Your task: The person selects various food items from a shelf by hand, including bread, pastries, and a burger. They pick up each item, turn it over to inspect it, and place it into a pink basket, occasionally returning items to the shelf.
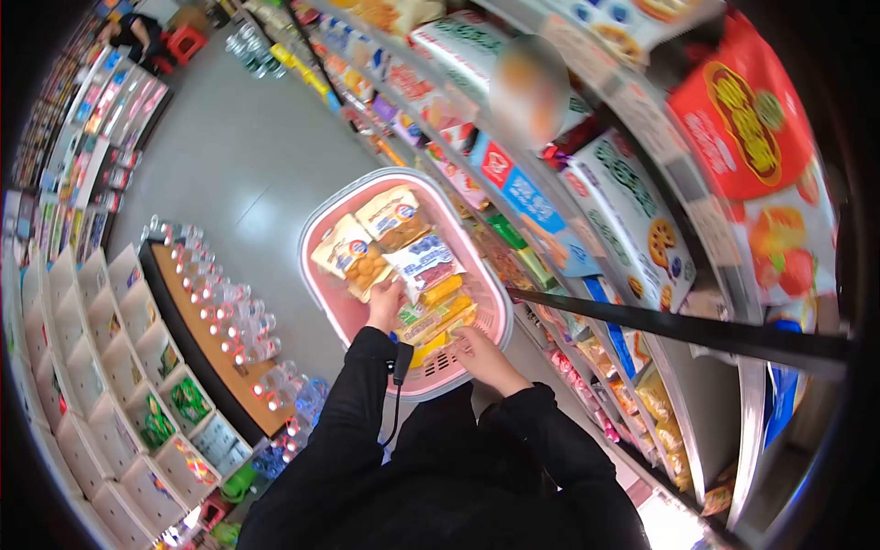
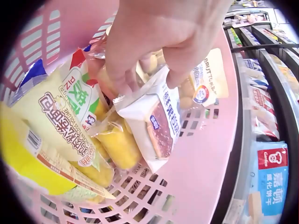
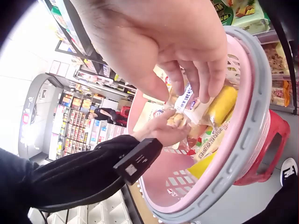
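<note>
A pink basket (image 1: pixel 308 252) with a grey rim stands below me, holding several food packets. In the left wrist view my left hand (image 2: pixel 159 42) pinches the top edge of a white bread packet (image 2: pixel 159 121) printed with a dark filled slice. Yellow rolls in clear wrap (image 2: pixel 120 147) and a cream bread packet (image 2: pixel 58 114) lie beside it. Two cream packets with round brown pieces, one a biscuit-like packet (image 1: pixel 353 257), lie at the basket's far end. Over the basket's near right side, my right hand (image 3: pixel 163 42) has loosely bent fingers and holds nothing.
Shelves with snack boxes, including a blue wafer box (image 1: pixel 532 206), run along the right. A black bar (image 1: pixel 660 321) crosses in front of them. Rows of bottles (image 1: pixel 220 307) and white bins (image 1: pixel 92 367) stand left. A person (image 1: pixel 137 37) is far back near a red stool (image 1: pixel 186 43).
</note>
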`<state>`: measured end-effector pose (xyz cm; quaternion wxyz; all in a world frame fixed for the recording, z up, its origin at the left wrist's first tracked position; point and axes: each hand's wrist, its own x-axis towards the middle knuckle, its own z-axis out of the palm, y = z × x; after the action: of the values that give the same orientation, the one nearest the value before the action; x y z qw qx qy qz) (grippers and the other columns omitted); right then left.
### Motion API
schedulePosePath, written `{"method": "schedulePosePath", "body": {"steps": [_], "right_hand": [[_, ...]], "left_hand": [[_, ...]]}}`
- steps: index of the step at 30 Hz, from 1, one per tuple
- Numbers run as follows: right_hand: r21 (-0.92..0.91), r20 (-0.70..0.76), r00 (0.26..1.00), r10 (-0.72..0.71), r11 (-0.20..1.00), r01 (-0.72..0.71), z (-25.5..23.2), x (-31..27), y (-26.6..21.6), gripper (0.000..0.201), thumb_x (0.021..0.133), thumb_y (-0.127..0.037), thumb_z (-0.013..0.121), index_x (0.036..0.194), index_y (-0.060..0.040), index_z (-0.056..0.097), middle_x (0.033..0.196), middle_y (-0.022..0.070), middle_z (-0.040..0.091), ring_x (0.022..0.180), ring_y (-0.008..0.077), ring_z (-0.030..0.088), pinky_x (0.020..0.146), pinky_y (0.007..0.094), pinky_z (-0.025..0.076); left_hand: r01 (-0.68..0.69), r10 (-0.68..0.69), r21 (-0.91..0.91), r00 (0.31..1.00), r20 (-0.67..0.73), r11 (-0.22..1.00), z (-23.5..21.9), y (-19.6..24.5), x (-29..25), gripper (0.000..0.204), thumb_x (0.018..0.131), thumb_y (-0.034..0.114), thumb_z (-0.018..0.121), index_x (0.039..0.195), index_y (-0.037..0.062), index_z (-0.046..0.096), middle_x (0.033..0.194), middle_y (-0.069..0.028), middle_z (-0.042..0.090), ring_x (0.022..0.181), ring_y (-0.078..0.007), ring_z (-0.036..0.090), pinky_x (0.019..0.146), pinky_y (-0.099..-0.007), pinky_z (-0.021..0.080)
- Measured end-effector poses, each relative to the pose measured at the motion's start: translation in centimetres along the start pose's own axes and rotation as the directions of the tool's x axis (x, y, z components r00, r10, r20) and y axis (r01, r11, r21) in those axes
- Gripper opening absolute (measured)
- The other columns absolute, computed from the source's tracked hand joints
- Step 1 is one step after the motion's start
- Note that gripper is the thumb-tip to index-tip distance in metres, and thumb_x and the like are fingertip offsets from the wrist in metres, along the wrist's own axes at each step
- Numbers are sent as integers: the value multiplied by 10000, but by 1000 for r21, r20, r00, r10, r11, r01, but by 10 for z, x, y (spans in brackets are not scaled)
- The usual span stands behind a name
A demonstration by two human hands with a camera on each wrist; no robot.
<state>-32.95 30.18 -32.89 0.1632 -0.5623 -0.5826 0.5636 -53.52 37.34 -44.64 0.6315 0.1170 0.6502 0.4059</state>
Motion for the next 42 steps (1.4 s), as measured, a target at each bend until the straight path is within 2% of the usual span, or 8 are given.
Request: {"method": "schedulePosePath", "body": {"steps": [8, 15, 19, 25, 29, 33, 37, 42], "right_hand": [[-97, -105, 984, -141, 987, 131, -9, -69, 17, 325, 736, -114, 498, 1049, -24, 485, 1024, 183, 516, 936, 315, 509, 782, 385, 416], [34, -201, 973, -112, 992, 121, -50, -142, 13, 319, 766, -150, 501, 1056, -25, 459, 990, 150, 514, 872, 280, 533, 767, 361, 425], [308, -221, 972, -76, 940, 144, -66, -201, 30, 446, 807, -271, 529, 1131, 5, 397, 1064, 187, 506, 902, 251, 543, 780, 324, 433], [788, -59, 986, -157, 599, 142, -88, -350, 71, 700, 831, -432, 485, 1300, 7, 207, 1179, 108, 431, 1024, 182, 469, 873, 303, 389], [781, -290, 948, -129, 540, 312, -90, -448, 115, 580, 850, -331, 502, 1264, 13, 283, 1085, 107, 479, 972, 147, 483, 797, 279, 433], [500, -616, 787, 27, 786, 364, -94, -513, 157, 578, 780, -279, 590, 1215, 15, 350, 983, 151, 533, 806, 169, 558, 693, 285, 462], [335, -849, 521, 93, 855, 395, -117, -566, 176, 486, 761, -195, 598, 1162, 16, 424, 940, 121, 538, 710, 137, 515, 638, 265, 437], [198, -952, 296, 72, 885, 422, -174, -618, 190, 382, 778, -124, 573, 1104, 32, 450, 853, 87, 557, 696, 105, 490, 633, 241, 417]], "left_hand": [[-97, 41, 262, 976, 212, 960, -13, -7, 29, 41, 835, 119, 488, 800, 100, 499, 640, 6, 489, 562, -121, 509, 486, -270, 431], [-493, 391, 152, 812, 433, 857, -21, 54, -105, 32, 819, 35, 465, 809, 56, 485, 767, 16, 472, 683, -69, 451, 600, -222, 394], [-390, 315, 3, 750, 581, 921, 4, 71, -243, 282, 827, 20, 439, 1105, -24, 445, 1024, -100, 534, 944, -169, 511, 840, -277, 397], [-322, 167, 54, 619, 767, 945, 86, -12, -363, 296, 795, 32, 466, 1079, -50, 463, 1061, -119, 530, 964, -202, 514, 874, -319, 377], [-412, -3, 215, 457, 890, 885, 154, -81, -407, 261, 795, 38, 489, 1042, -44, 493, 1054, -96, 532, 958, -172, 510, 837, -288, 392], [-390, -198, 408, 477, 857, 826, 231, -136, -469, 205, 824, 83, 494, 998, -21, 529, 960, -50, 537, 895, -120, 499, 790, -252, 391], [-887, -156, 236, 188, 970, 398, 307, -164, -509, 155, 842, 139, 491, 873, -7, 535, 731, 20, 458, 683, -55, 397, 609, -204, 352], [-901, -171, 99, 29, 985, 421, 403, -192, -545, 145, 843, 164, 509, 805, 24, 513, 688, 62, 436, 651, -15, 375, 539, -188, 315]]}}
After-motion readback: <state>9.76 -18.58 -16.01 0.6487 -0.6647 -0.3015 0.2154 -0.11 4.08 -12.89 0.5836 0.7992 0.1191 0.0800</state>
